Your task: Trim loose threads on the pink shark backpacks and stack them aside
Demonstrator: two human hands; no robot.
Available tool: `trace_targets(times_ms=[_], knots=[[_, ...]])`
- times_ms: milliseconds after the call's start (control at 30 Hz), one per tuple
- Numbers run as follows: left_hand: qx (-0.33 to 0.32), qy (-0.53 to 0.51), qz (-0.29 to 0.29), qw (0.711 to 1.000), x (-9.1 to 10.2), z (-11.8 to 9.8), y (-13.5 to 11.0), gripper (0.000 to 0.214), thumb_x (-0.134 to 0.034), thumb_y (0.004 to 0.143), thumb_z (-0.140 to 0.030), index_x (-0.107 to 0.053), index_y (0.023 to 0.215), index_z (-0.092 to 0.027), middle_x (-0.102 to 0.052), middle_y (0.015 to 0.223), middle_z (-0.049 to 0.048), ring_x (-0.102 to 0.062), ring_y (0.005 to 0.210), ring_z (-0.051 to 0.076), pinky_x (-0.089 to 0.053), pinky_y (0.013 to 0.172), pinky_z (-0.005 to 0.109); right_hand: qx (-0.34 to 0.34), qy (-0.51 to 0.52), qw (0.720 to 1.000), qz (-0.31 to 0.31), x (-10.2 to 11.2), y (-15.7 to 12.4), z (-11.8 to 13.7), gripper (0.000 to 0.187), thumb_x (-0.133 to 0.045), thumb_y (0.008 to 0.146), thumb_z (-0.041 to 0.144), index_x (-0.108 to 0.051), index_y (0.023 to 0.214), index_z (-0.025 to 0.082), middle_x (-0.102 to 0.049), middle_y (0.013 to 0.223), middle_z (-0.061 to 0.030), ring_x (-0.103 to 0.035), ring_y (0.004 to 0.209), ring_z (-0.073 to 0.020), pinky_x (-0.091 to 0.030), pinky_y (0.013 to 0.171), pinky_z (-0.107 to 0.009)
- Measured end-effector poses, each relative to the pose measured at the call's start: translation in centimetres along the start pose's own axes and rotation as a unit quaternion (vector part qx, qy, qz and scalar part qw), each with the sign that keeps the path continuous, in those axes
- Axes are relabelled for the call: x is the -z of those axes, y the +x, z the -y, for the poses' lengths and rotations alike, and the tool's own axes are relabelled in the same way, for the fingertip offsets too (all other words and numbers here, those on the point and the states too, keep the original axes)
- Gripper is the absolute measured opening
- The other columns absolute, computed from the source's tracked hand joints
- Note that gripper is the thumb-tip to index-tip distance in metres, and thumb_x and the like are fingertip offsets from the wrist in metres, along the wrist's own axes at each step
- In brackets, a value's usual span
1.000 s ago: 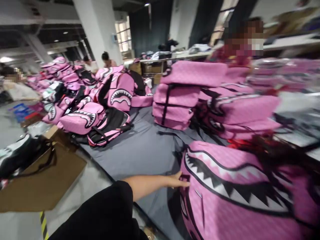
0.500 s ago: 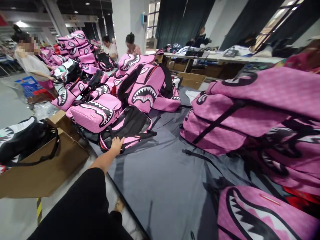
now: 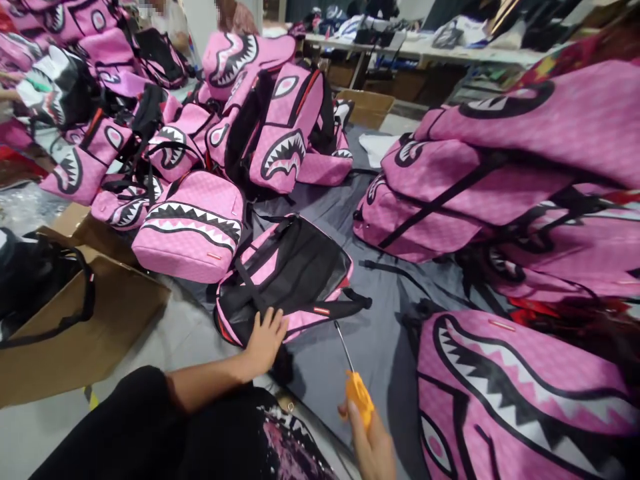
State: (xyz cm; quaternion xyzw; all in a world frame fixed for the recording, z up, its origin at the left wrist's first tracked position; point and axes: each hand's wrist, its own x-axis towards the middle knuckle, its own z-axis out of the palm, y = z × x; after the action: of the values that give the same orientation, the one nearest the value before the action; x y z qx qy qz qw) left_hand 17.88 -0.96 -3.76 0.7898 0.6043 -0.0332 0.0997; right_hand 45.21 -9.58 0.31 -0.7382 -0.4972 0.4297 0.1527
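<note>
My left hand (image 3: 264, 339) lies with fingers spread on the near edge of a pink backpack (image 3: 287, 277) that rests black-back-up on the grey table cover (image 3: 325, 360). My right hand (image 3: 373, 445) is closed round the orange handle of a thin-bladed tool (image 3: 355, 377), whose metal tip points toward that backpack's strap. A big pink shark-mouth backpack (image 3: 505, 400) lies just right of my right hand.
A heap of pink shark-mouth backpacks (image 3: 190, 230) fills the left and back. A stack of flat pink backpacks (image 3: 475, 193) sits at right. An open cardboard box (image 3: 75, 327) with a black bag stands at lower left. Other people work at the far tables.
The view dropped and moved closer. My left hand now rests flat on the black-backed backpack, which has been pulled nearer. My right hand with the orange-handled tool has come into view.
</note>
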Motion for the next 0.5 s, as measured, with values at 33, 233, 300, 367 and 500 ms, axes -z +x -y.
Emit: trace_targets(times_ms=[33, 233, 300, 367, 500], knots=[[-0.020, -0.021, 0.010, 1.000, -0.1, -1.1, -0.6, 0.082, -0.054, 0.075, -0.009, -0.028, 0.153, -0.017, -0.027, 0.159, 0.0168, -0.027, 0.143, 0.036, -0.034, 0.108, 0.056, 0.000, 0.001, 1.000, -0.017, 0.4, 0.4, 0.7, 0.058, -0.034, 0.089, 0.064, -0.056, 0.115, 0.017, -0.071, 0.104, -0.0149, -0.064, 0.108, -0.0307, -0.051, 0.095, -0.036], [-0.198, -0.196, 0.143, 0.950, 2.2, -4.2, -3.2, 0.079, -0.065, 0.076, -0.027, -0.037, 0.149, -0.027, -0.040, 0.153, 0.0112, -0.046, 0.130, 0.029, -0.048, 0.099, 0.039, 0.047, -0.039, 0.998, 0.003, 3.0, 2.3, 4.0, 0.055, -0.034, 0.090, 0.066, -0.055, 0.111, 0.018, -0.071, 0.089, -0.0095, -0.068, 0.089, -0.0262, -0.050, 0.078, -0.033], [-0.177, -0.224, 0.137, 0.949, 3.2, -3.8, -4.0, 0.075, -0.065, 0.080, -0.037, -0.036, 0.149, -0.030, -0.040, 0.153, 0.0094, -0.043, 0.135, 0.029, -0.045, 0.104, 0.041, 0.060, -0.075, 0.995, 0.020, 3.8, 3.0, 4.7, 0.054, -0.033, 0.092, 0.065, -0.053, 0.113, 0.019, -0.071, 0.086, -0.0077, -0.069, 0.085, -0.0258, -0.048, 0.075, -0.032], [-0.050, -0.202, 0.042, 0.977, 3.5, -3.1, -4.5, 0.074, -0.061, 0.085, -0.043, -0.033, 0.151, -0.027, -0.033, 0.157, 0.0118, -0.033, 0.142, 0.032, -0.034, 0.112, 0.049, 0.070, -0.119, 0.990, 0.026, 4.8, 3.9, 5.6, 0.053, -0.030, 0.094, 0.063, -0.053, 0.114, 0.020, -0.072, 0.084, -0.0064, -0.069, 0.083, -0.0254, -0.046, 0.073, -0.032], [0.170, -0.113, -0.050, 0.978, 1.9, -1.4, -3.9, 0.083, -0.064, 0.085, -0.038, -0.026, 0.153, -0.008, -0.026, 0.157, 0.0248, -0.028, 0.143, 0.040, -0.026, 0.115, 0.055, 0.105, -0.244, 0.963, 0.031, 7.3, 7.5, 9.5, 0.051, -0.029, 0.097, 0.058, -0.054, 0.119, 0.019, -0.071, 0.082, -0.0072, -0.068, 0.076, -0.0233, -0.041, 0.067, -0.030]])
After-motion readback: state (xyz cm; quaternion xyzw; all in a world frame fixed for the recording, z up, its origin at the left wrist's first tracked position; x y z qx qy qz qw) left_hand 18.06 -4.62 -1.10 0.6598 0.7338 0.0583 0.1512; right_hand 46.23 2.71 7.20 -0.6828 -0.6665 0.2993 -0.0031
